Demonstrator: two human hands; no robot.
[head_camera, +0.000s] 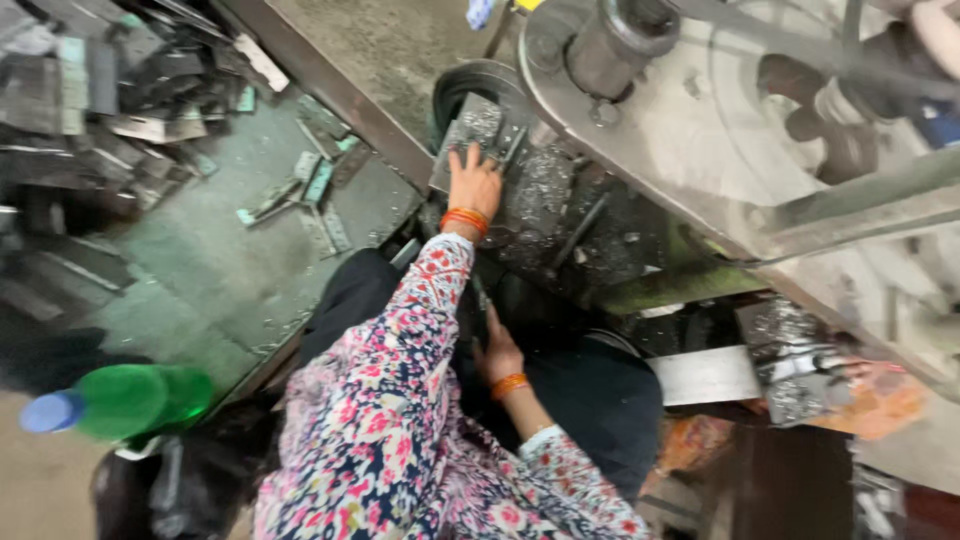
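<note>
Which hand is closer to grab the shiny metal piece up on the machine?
The left hand. Its fingers already rest on the flat metal piece beside the big machine wheel. The right hand is much lower, by the person's lap, away from that piece.

Down on the green floor (200, 270), flat grey metal strips (318, 185) lie scattered loose, some crossing one another, while a heap of dark metal offcuts (100, 90) piles up well to the left of them. Over by the near edge a green plastic bottle (130, 400) with a blue cap lies tipped on its side. Up on the machine's dark bed (600, 250), a grey metal plate (480, 135) rests among glinting shavings (545, 190) spread thick across the surface.
</note>
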